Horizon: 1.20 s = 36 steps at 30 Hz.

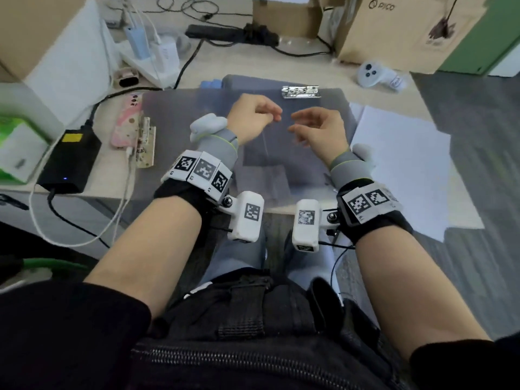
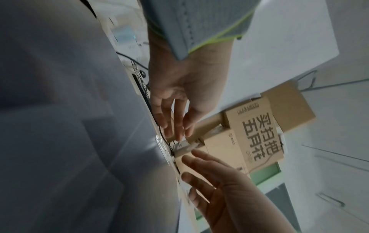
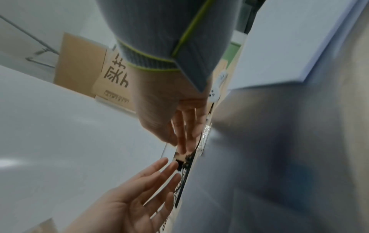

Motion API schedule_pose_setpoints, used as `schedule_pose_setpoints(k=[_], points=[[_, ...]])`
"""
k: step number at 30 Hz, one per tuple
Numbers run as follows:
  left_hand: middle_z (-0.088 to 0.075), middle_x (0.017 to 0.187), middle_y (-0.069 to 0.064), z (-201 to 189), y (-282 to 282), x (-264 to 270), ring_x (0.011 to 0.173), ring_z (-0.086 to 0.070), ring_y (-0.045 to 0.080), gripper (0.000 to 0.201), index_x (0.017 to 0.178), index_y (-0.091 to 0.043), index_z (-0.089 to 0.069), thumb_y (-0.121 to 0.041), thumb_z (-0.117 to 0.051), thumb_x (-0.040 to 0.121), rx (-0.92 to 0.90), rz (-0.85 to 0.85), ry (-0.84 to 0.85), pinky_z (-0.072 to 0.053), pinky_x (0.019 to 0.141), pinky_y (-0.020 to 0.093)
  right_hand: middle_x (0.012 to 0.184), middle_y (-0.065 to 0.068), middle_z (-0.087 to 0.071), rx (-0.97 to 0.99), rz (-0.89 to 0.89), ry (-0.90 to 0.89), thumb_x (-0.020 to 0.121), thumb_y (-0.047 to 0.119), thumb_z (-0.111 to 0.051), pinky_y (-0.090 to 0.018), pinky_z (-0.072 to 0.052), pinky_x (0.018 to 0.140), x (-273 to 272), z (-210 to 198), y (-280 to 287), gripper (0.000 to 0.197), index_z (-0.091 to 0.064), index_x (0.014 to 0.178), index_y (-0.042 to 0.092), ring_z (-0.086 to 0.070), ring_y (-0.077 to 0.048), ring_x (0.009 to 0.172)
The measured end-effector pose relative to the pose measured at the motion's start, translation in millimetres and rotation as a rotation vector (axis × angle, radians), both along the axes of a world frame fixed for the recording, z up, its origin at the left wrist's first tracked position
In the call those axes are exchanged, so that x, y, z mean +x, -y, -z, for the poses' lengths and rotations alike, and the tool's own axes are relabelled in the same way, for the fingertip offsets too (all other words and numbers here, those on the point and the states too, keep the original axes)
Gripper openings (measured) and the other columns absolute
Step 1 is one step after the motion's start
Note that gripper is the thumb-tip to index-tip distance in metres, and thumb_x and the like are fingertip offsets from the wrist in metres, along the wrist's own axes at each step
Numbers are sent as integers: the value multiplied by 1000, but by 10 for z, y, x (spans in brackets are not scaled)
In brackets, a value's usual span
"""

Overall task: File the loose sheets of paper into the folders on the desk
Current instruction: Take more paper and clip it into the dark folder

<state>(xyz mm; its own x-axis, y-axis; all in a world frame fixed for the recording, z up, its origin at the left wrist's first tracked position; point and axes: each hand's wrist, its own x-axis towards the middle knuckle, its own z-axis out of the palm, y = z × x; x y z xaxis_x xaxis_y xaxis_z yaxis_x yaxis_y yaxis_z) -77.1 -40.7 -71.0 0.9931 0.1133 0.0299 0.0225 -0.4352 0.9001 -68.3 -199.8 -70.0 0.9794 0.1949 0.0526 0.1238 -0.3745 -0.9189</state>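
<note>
A translucent grey folder [image 1: 197, 114] lies flat on the desk in front of me, with a shiny metal clip [image 1: 300, 92] at its far edge. My left hand [image 1: 253, 116] and right hand [image 1: 318, 128] hover close together above its middle, fingers relaxed, holding nothing. Loose white sheets [image 1: 399, 164] lie to the right of the folder, overhanging the desk's front edge. The left wrist view shows my left hand [image 2: 219, 189] facing my right hand [image 2: 179, 97] beside the folder [image 2: 69, 126]. From the right wrist I see my right hand [image 3: 135, 197], my left hand [image 3: 175, 118], the folder [image 3: 279, 157] and the sheets [image 3: 289, 47].
Left of the folder lie a pink-cased phone [image 1: 126, 122], a metal bracket [image 1: 146, 144] and a black power adapter [image 1: 70, 161] with cables. A power strip [image 1: 225, 32] and cardboard boxes [image 1: 394, 32] stand at the back. A white controller [image 1: 380, 76] lies at the far right.
</note>
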Motion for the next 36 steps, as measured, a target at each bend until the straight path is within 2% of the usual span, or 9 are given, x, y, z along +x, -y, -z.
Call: schedule_pose_setpoints(k=[3,6,8,11,17,21,24,29,36], points=[[-67,82,-1,9,446,117,69,-59,6,27,104,-5,-66,2,-47,87,29,108,-66,-45,59,16,85,-13,-69,-75,223,31,74,5,-66,-30,-56,75,28,46,485,24,-70,97,7,-62,-15,65],[-70,101,10,40,819,178,85,-64,19,25,106,-7,-68,-5,-54,86,185,225,-127,-47,77,25,92,-7,-71,-190,394,45,78,10,-57,-23,-47,81,-34,84,917,27,-70,101,9,-63,-19,86],[-69,114,9,98,1020,226,106,-62,23,26,110,-9,-68,-9,-57,86,275,254,-175,-46,86,26,108,-6,-69,-271,484,24,79,16,-52,-33,-45,91,-83,107,1159,34,-66,109,12,-58,-26,108],[-67,103,6,202,1334,312,97,-59,23,19,99,-14,-69,-9,-59,84,373,243,-219,-44,85,24,133,-10,-52,-541,627,-117,84,23,-52,-42,-40,99,-161,142,1564,44,-52,128,17,-42,-31,128],[-56,73,8,298,1686,462,75,-57,29,10,76,-6,-58,-16,-59,74,423,125,-325,-46,67,29,138,-15,-40,-716,621,-427,90,32,-49,-42,-35,97,-312,205,1964,52,-35,132,4,-38,-34,129],[-58,94,15,333,1780,559,97,-64,31,34,102,1,-57,-11,-66,72,85,59,-458,-55,90,44,138,-13,-41,-711,620,-448,88,31,-49,-45,-36,97,-320,248,2071,53,-34,133,5,-37,-32,129],[-64,115,14,300,1807,564,108,-62,28,38,113,3,-58,-13,-68,79,14,81,-510,-51,97,41,141,-12,-41,-674,621,-449,89,28,-49,-44,-35,100,-317,217,2149,54,-33,136,6,-40,-32,129],[-57,92,9,241,1933,461,85,-56,23,12,97,-5,-54,-1,-50,87,21,240,-417,-45,74,26,141,-15,-42,-554,652,-436,87,25,-53,-43,-38,103,-227,246,2187,59,-32,138,5,-43,-33,127],[-58,105,8,107,1690,370,90,-57,22,23,105,-13,-51,3,-45,89,-252,164,-162,-47,81,31,138,-15,-42,-305,807,-255,79,39,-65,-43,-33,106,-77,162,2052,75,-34,139,6,-40,-33,128]])
